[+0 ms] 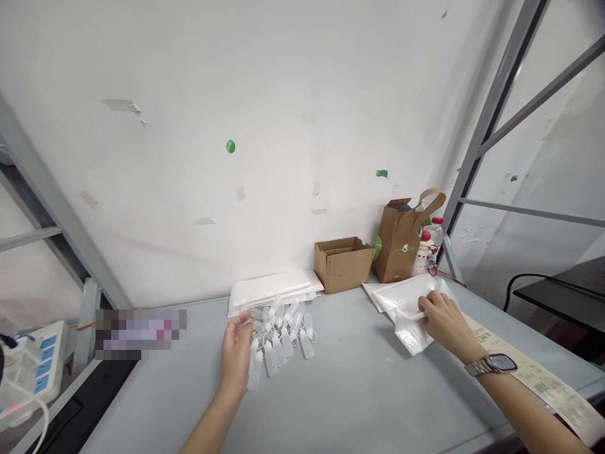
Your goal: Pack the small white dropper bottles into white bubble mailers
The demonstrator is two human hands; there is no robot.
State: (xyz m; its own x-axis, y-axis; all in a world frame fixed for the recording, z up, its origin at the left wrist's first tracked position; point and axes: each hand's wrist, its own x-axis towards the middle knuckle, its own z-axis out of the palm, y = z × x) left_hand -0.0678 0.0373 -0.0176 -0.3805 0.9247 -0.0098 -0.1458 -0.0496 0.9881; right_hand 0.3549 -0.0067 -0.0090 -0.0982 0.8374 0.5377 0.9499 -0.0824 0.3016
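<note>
My left hand [236, 350] rests at the left edge of a bunch of several small white tags [281, 337] lying on the grey table [340, 391]; its fingers curl around one of the tags. My right hand [442, 321], with a watch on the wrist, pinches the top clear plastic bag [406, 315] of a small pile at the right of the table. A stack of white flat packets [271, 290] lies behind the tags, against the wall.
An open small cardboard box [343, 263] and a brown paper bag [401, 239] stand against the wall, with a bottle [435, 243] beside them. A long printed paper strip [543, 378] lies along the right edge. A power strip [38, 362] sits far left. Grey metal frame bars rise on both sides.
</note>
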